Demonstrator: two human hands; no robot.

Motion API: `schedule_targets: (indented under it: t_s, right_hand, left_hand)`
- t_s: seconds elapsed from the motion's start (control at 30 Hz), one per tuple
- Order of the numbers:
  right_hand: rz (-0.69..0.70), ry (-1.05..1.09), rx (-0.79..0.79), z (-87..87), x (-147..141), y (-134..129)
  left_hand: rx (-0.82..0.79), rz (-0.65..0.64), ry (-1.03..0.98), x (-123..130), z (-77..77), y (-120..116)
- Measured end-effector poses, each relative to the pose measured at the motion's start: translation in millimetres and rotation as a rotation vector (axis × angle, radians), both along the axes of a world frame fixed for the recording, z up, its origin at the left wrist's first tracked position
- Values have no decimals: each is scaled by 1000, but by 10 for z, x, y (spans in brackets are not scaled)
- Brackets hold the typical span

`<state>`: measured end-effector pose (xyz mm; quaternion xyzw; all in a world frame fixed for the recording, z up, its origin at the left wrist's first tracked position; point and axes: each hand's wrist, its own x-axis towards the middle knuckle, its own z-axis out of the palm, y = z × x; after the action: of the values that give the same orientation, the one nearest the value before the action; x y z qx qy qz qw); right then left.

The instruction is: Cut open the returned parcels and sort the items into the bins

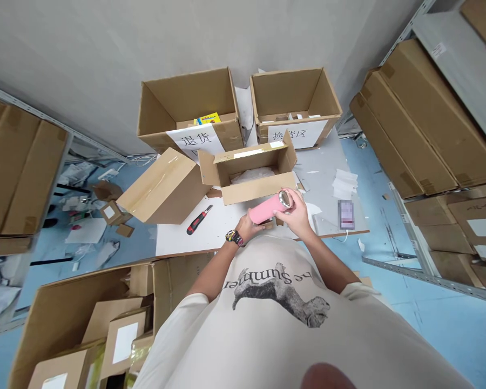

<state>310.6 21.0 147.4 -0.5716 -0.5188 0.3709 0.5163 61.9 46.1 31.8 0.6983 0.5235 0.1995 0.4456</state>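
A pink tumbler (267,209) with a shiny metal end lies tilted between my two hands, just above the table's front edge. My left hand (249,227), with a patterned watch on its wrist, is wrapped round the lower end. At the metal end, my right hand (296,213) grips the side with its fingers. Right behind the tumbler stands an open carton (247,193) with its flaps spread and clear plastic wrapping (253,174) inside. A red and black utility knife (198,220) lies on the white table (174,243) left of my hands.
Two large labelled boxes, one on the left (157,108) and one on the right (332,100), stand against the wall. A closed carton (162,186) sits at the table's left. A phone (346,215) on a cable lies right. Below left, a big box (44,302) holds several parcels.
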Motion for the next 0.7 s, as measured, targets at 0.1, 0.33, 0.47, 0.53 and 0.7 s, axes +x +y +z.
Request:
schedule_targets:
  t_s: [0.1,0.33,0.47,0.53,0.7]
  right_hand:
    - [4,-93,-27,-52,-22,100]
    - [169,-362,10,-29,67,70]
    - [426,-474,58,-23,-1,29]
    - [570,-526,49,-64,-26,80]
    - [844,-622,7,-274,-21,318]
  left_hand:
    - [-3,18,8,18,10,51]
    - [40,-25,36,102,17,90]
    - [46,-42,35,171,-36,89]
    - [36,-28,63,181,-65,91]
    - [22,-79,47,151,-97,94]
